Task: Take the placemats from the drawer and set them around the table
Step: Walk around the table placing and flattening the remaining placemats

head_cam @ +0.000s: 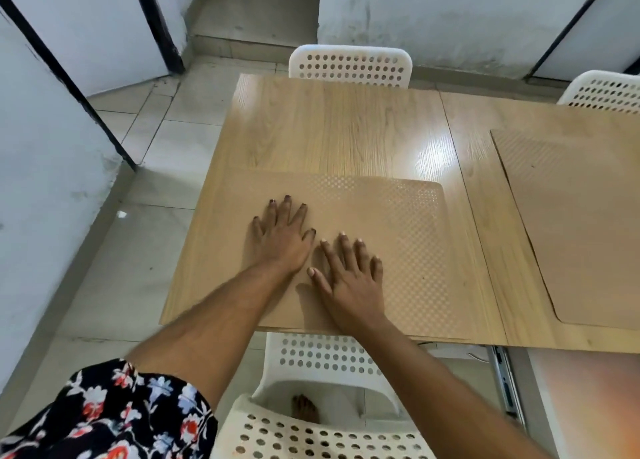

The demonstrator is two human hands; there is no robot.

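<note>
A tan placemat (408, 243) with a dotted texture lies flat on the wooden table (339, 129), close to the near edge. My left hand (280, 236) rests palm down on the placemat's left part, fingers spread. My right hand (349, 278) lies flat beside it, fingers apart, also pressing on the mat. Neither hand holds anything. A second tan placemat (575, 223) lies on the table's right side, cut off by the frame edge.
A white perforated chair (322, 427) stands under me at the near edge, another chair (349, 65) at the far side, and a third chair (606, 91) at the far right. An open drawer (585, 399) shows at lower right. Tiled floor and walls lie left.
</note>
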